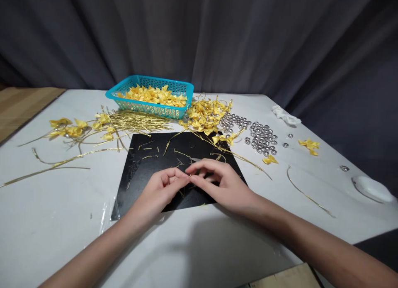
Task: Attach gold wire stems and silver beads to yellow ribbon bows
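Note:
Over the black mat [146, 196], my left hand [164, 184] and my right hand [220, 180] meet with their fingertips pinched together. A tiny bit of gold shows where they touch, but the fingers hide what it is. A pale pointed tip [194, 159] sticks out just beyond my right fingers; I cannot tell whether it is held or lies on the mat. Short snipped pieces of gold cord [149, 157] are scattered on the mat around both hands.
Behind the mat stand a turquoise basket [149, 107] of yellow ribbon flowers [152, 95], a bundle of gold cords [139, 121] and a flower heap [207, 113]. Silver beads [263, 136] lie to the right, with a white oval object [372, 188] near the table edge.

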Demonstrator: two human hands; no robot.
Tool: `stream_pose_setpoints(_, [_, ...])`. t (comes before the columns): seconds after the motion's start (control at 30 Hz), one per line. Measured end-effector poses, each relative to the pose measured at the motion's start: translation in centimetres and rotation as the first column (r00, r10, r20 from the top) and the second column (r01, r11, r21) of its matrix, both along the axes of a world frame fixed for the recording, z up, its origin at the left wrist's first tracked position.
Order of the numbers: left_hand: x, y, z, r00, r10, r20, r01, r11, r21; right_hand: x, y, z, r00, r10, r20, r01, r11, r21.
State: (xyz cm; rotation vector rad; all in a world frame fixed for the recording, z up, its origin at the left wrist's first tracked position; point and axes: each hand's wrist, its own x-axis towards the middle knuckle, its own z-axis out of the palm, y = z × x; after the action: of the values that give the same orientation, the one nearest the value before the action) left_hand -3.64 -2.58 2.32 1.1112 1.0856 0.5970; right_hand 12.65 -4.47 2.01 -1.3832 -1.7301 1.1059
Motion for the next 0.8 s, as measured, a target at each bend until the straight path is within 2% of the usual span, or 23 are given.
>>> stream_pose_setpoints(0.2, [0.05,-0.01,0.14,1.000,-0.011,-0.005,0.011,1.000,0.018,-0.29,0.31,-0.32,0.990,-0.006,-0.140,-0.021,0.982,-0.186])
stream_pose_setpoints(0.33, [0.05,-0.03,0.10,1.000,-0.013,0.002,0.013,1.000,0.018,0.07,0.57,-0.56,0.991,-0.013,-0.136,-0.013,0.982,-0.187])
stream_pose_setpoints(0.5, [-0.05,-0.03,0.03,1.000,-0.021,0.004,0.021,1.000,0.021,0.52,0.75,0.00,0.979,-0.009,-0.205,-0.035,0.977,-0.212])
stream_pose_setpoints(0.8, [-0.17,0.04,0.01,0.999,-0.040,0.008,0.040,0.999,0.020,0.22,0.39,0.39,0.997,0.081,-0.009,-0.082,0.985,-0.154])
